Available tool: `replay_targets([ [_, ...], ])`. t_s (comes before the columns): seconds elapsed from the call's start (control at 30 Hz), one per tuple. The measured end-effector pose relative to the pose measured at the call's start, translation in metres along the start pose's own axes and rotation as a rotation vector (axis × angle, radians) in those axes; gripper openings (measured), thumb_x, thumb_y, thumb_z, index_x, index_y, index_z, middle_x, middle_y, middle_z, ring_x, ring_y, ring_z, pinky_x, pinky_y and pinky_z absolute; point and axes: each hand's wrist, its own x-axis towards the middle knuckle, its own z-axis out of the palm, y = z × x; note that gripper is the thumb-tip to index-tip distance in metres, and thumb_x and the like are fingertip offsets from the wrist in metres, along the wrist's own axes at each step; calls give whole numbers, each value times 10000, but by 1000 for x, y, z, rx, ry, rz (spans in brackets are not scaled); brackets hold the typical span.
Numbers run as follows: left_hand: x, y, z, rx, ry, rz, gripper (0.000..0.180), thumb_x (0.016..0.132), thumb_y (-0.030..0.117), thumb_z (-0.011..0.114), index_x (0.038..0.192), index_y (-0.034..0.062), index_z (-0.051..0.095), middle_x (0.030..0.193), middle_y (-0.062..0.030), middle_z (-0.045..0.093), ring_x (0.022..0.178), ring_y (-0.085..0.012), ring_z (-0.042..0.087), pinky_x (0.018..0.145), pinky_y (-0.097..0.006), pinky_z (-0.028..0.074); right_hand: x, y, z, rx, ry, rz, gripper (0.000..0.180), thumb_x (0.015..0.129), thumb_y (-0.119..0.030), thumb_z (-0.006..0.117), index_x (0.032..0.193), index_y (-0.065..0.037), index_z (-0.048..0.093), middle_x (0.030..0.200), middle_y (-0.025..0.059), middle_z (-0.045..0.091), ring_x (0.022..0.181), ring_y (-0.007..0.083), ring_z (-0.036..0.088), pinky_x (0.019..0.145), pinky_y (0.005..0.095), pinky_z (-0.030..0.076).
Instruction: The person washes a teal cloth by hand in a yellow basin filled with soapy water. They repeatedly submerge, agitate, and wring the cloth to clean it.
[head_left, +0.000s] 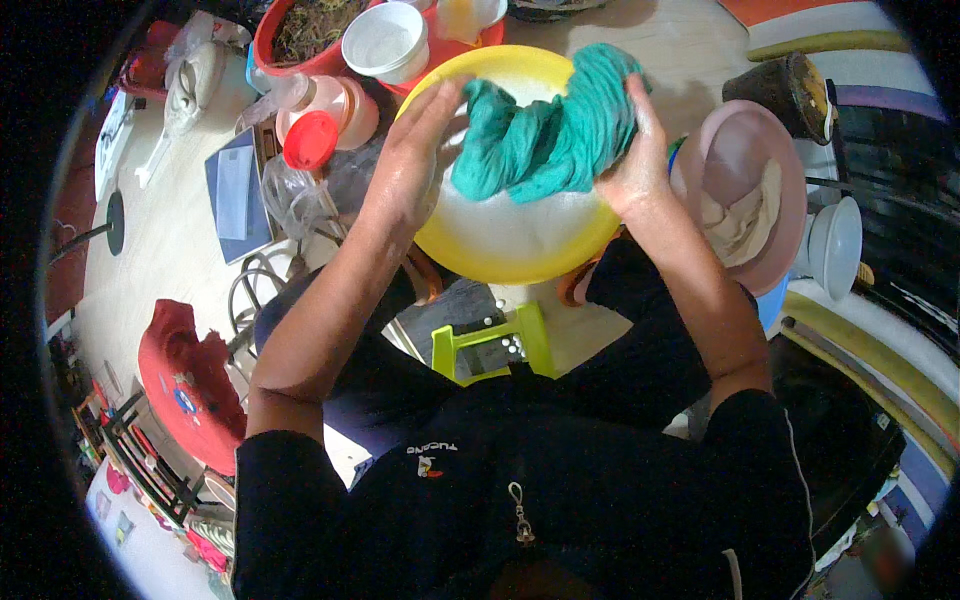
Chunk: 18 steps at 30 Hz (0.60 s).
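A wet green cloth point(545, 140), bunched and partly twisted, is held up between my two hands. Beneath it stands a yellow basin point(500, 272) with whitish, foamy water point(520, 228). My left hand point(420, 140) presses against the cloth's left end, its fingers reaching along the far side and partly hidden. On the right end my right hand point(638, 165) grips the cloth, thumb side up, with most fingers hidden behind the folds. Both hands and forearms look wet.
On the right is a pink basin point(785, 135) holding a beige cloth point(745, 220), beside a pale bowl point(835, 245). A red-lidded container point(312, 140) and a white tub point(385, 42) stand at far left. A lime-green stool point(540, 340) sits between my legs.
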Motion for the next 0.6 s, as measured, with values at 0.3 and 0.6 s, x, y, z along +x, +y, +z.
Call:
replay_targets([
  [0.3,-4,-9,16,1167,-159,542,800,613,455,741,1236,33,471,1144,-234,530,1078,-350,502,924,-393,390,-10,8,12,-332,112,-59,563,866,-561,440,1217,-122,483,1135,34,571,1078,199,523,960,417,383],
  [0.6,-12,-19,7,-26,7,-37,106,717,158,498,714,57,531,664,-2,476,603,-98,464,574,-241,410,-33,-19,25,-174,-171,-41,701,876,-604,337,1294,-45,401,1262,126,489,1149,263,483,971,439,394],
])
